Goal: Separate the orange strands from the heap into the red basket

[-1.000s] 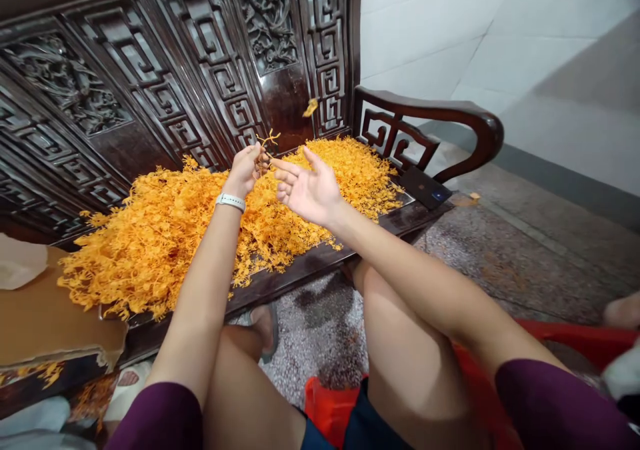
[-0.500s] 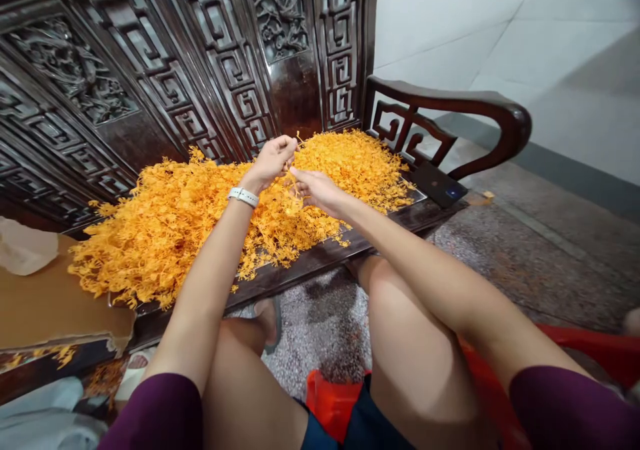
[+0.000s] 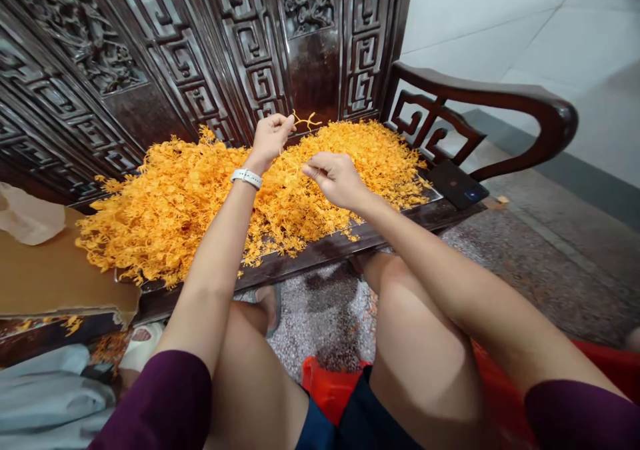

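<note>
A large heap of small branching orange pieces (image 3: pixel 170 197) covers much of the dark wooden bench seat. My left hand (image 3: pixel 273 137), with a pale watch on its wrist, pinches a thin branched orange piece (image 3: pixel 306 122) that sticks out to the right above the heap. To its right and slightly lower, my right hand (image 3: pixel 335 177) is closed over the heap, thumb and fingertips pressed together. Whatever it may grip is too small to make out. The two hands are apart.
Behind the heap rises the carved bench back (image 3: pixel 315 77). A curved armrest (image 3: pixel 500 97) stands at the right, with a dark phone (image 3: pixel 457 185) beside it. Brown cardboard (image 3: pixel 60 277) lies at the left. A red plastic stool (image 3: pixel 330 390) shows below, between my legs.
My hands have separated: the left moved up with an orange piece, and the right drew away to the right with its fingers closed. The view has shifted slightly.
</note>
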The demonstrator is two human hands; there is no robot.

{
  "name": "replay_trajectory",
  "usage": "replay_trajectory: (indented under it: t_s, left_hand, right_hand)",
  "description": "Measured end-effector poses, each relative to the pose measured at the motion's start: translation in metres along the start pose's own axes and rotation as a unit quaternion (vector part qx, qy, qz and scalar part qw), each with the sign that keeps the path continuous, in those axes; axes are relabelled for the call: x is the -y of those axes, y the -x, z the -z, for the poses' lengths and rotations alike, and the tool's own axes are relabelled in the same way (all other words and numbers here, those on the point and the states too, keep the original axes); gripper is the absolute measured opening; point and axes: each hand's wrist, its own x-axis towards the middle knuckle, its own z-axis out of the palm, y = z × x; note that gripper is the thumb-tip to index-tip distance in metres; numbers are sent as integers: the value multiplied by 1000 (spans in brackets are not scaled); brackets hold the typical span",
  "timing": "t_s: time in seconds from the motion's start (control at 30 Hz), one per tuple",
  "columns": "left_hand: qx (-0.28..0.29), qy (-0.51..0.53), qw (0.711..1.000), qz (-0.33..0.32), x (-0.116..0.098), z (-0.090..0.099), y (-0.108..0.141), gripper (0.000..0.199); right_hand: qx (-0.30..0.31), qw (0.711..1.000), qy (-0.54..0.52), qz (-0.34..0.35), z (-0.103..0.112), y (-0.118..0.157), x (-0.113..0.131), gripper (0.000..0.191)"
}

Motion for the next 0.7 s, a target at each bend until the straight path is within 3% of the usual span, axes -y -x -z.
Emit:
replay_trajectory:
  t_s: [0.13, 0.23, 0.33, 0.43, 0.47, 0.5, 0.57, 0.63, 0.7]
  left_hand:
    - [-15, 18, 1000, -4, 6, -5, -5, 36]
    - [-62, 17, 998, -2, 20, 1, -8, 36]
    - [-105, 4, 993, 46, 34, 20, -4, 38]
    - [-130, -1, 989, 75, 35, 39, 1, 39]
    - [-138, 4, 987, 80, 32, 44, 1, 40]
    - [-147, 9, 985, 84, 29, 49, 1, 40]
    - [-167, 17, 982, 86, 22, 54, -1, 43]
    - [-178, 23, 980, 85, 17, 58, -3, 46]
    - [-174, 35, 981, 84, 14, 61, -4, 49]
  right_hand:
    - [58, 994, 57, 74, -6, 6, 43, 22]
    - [176, 973, 19, 148, -29, 27, 93, 26]
    - [403, 893, -59, 191, -51, 52, 128, 20]
    - [583, 783, -188, 110, -53, 54, 127, 14]
    - [585, 765, -261, 62, -49, 48, 120, 8]
    - [547, 764, -343, 12, -44, 39, 112, 6]
    - [379, 791, -476, -69, -32, 16, 94, 24]
    - [209, 815, -524, -133, -25, -6, 80, 36]
    - [116, 827, -514, -198, -24, -18, 68, 41]
